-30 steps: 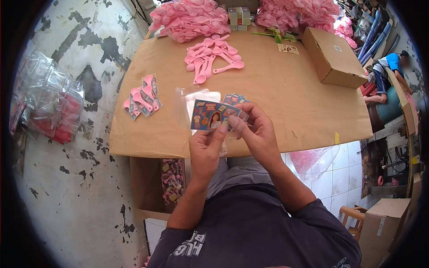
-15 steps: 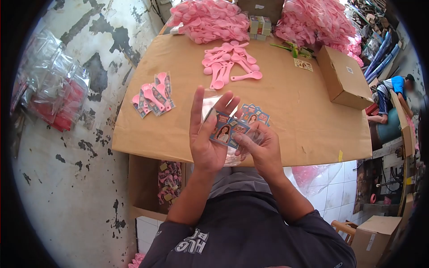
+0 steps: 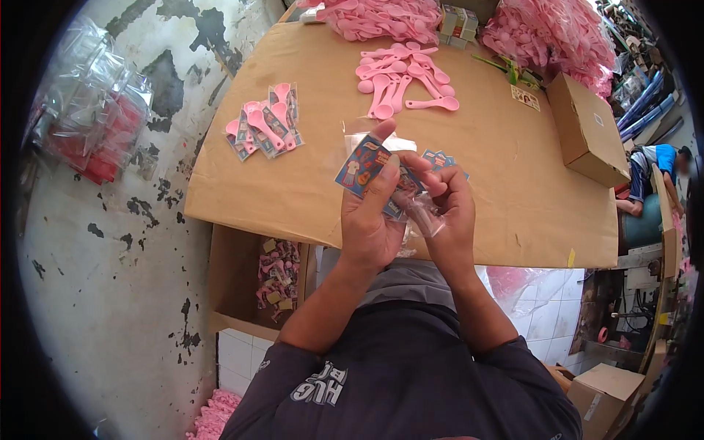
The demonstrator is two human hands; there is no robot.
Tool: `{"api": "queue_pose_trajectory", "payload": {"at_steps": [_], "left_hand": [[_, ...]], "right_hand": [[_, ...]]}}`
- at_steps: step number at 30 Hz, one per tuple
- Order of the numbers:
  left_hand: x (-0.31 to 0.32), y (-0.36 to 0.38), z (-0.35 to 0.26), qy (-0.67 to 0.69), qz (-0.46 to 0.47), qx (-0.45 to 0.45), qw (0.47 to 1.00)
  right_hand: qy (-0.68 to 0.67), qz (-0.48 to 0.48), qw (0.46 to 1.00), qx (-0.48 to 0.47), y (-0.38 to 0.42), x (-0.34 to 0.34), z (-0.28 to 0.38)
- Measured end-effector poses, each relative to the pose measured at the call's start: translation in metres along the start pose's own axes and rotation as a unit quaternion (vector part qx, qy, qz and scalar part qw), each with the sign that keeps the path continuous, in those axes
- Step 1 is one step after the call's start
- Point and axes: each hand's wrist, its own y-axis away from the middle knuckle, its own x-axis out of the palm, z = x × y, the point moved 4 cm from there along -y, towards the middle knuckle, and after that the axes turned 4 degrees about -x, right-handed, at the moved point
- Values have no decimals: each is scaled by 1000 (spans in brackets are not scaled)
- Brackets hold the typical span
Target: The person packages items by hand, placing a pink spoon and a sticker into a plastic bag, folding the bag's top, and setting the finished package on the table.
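Observation:
My left hand [image 3: 372, 233] pinches a blue printed card [image 3: 358, 167] with its thumb laid across the front. Close against it, my right hand [image 3: 456, 224] has its fingers curled round a small clear plastic bag [image 3: 425, 217]. A second printed card shows partly between the two hands. Behind my fingers, more blue cards [image 3: 440, 157] lie fanned on the table, and a stack of clear bags [image 3: 353, 133] is partly covered by my left hand. Farther back is a pile of loose pink measuring spoons [image 3: 400, 79]. Bagged spoons with cards [image 3: 265, 126] lie to the left.
Big bags of pink spoons [image 3: 550, 40] stand along the table's back edge. A closed cardboard box [image 3: 587, 132] sits at the right. Below the table's left front is an open carton [image 3: 235, 282] of packed spoons. Another person [image 3: 649, 165] is at far right.
My left fingers, spread before, have closed on the card, which is now raised and tilted to the left. Both hands have come together round the bag. The view has shifted slightly.

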Motion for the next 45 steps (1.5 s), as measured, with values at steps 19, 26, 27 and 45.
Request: {"api": "queue_pose_trajectory", "payload": {"at_steps": [19, 26, 27, 45], "left_hand": [[-48, 9, -40, 58, -164, 32, 984], [-51, 19, -46, -3, -170, 41, 985], [-52, 21, -48, -21, -174, 46, 983], [-69, -20, -69, 17, -196, 222, 955]], "right_hand": [[558, 268, 748, -241, -163, -36, -19], [617, 322, 666, -267, -190, -30, -76], [623, 322, 659, -273, -185, -28, -72], [108, -8, 994, 26, -37, -83, 45]]}}
